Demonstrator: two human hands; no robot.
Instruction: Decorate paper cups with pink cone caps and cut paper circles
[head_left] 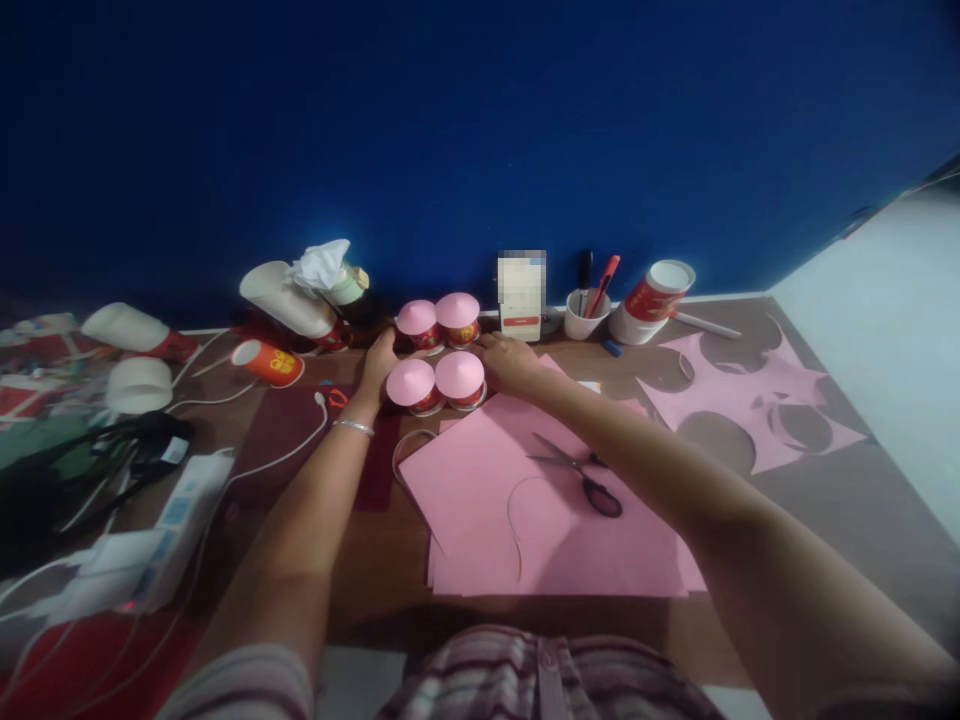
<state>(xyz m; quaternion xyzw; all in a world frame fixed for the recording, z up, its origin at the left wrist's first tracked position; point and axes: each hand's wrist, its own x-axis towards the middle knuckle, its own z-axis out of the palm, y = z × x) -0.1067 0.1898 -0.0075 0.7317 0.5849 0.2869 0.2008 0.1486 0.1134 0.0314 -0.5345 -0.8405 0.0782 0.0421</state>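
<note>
At the near edge, center of the table [375, 580]: pink paper sheets [487, 550], stacked loosely. Black-handled scissors [600, 496] lie on them, blades spread. Near left: white power strip [184, 510] with plugs in it.

Beyond the sheets: four red cups with pink cone tops [460, 376], upright, tight two-by-two block. Left hand [379, 365] at the block's left side, thumb reaching in toward the cups; fingers partly hidden, can't tell if gripping. Right hand [508, 362] at its right side, fingers bent, tips near the far-right cup; can't tell grip or contact.

Left of the block: orange cup [268, 364], tipped. Right: pink sheet with round cutouts [724, 385].

Far, along the blue wall [480, 150]: phone [519, 295] propped upright, white cup [587, 322] holding pens to its right.
</note>
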